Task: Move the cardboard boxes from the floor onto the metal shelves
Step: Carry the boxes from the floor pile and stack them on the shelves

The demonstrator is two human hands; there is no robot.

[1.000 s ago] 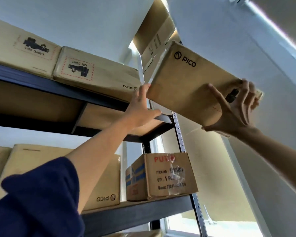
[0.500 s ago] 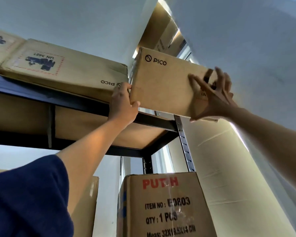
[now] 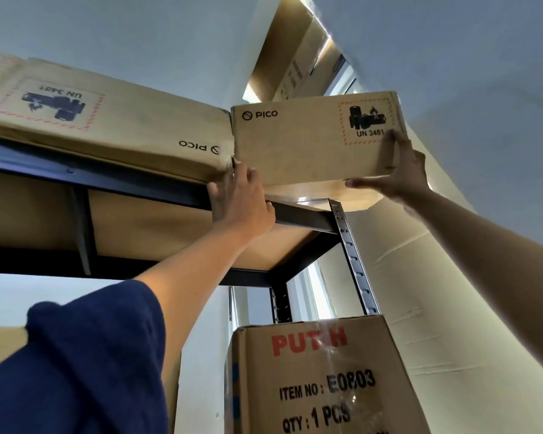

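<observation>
Fingers (image 3: 398, 142) of my right hand (image 3: 402, 173) lie up the right end of the box (image 3: 308, 142), thumb hooked under its lower edge, so that hand grips the corner and carries the weight. My left hand (image 3: 242, 202) sits at the lower left corner, its fingers bent up against the underside where the box meets its neighbour (image 3: 107, 126); I cannot tell how far they wrap. From the head camera, looking steeply up, the box is at the right end of the top shelf (image 3: 301, 216), pressed against the neighbour, which is printed upside down. Its front face appears to overhang the black shelf rail, and I judge it is only partly on, which is why both hands stay underneath. The right end juts past the upright post (image 3: 348, 245), so the slot looks tight. Below, another box (image 3: 320, 377) with red lettering stands on a lower level. Next I would push it back, watching the overhanging corner.
</observation>
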